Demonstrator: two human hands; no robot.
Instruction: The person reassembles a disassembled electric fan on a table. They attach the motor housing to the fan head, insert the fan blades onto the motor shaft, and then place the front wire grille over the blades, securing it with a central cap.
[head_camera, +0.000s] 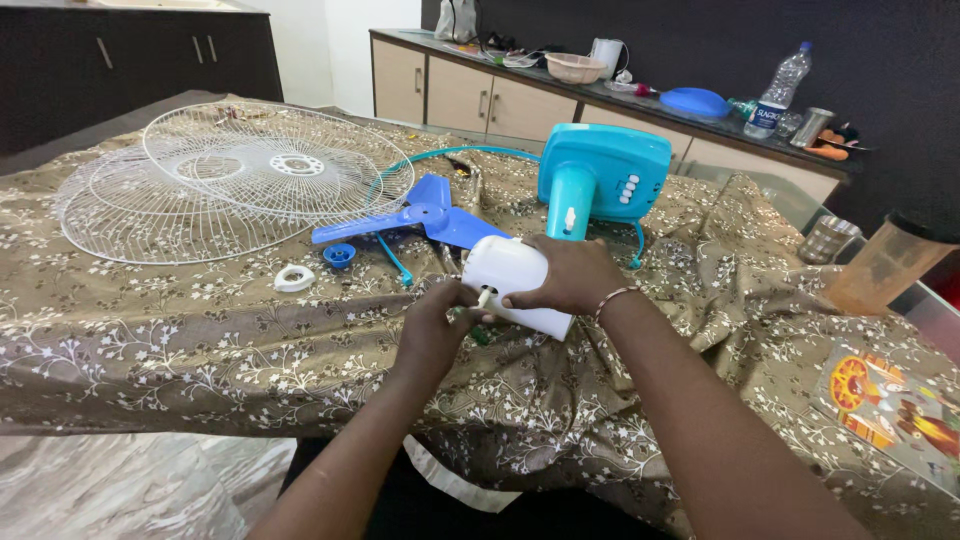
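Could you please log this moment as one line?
left hand: at motor shaft with a tool | right hand: holds motor housing | blade, grilles: on table

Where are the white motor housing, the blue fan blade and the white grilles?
white motor housing (507, 268), head view, bare top of the shell left of the right hand.
blue fan blade (432, 212), head view, central hub.
white grilles (296, 164), head view, centre ring of the upper grille.
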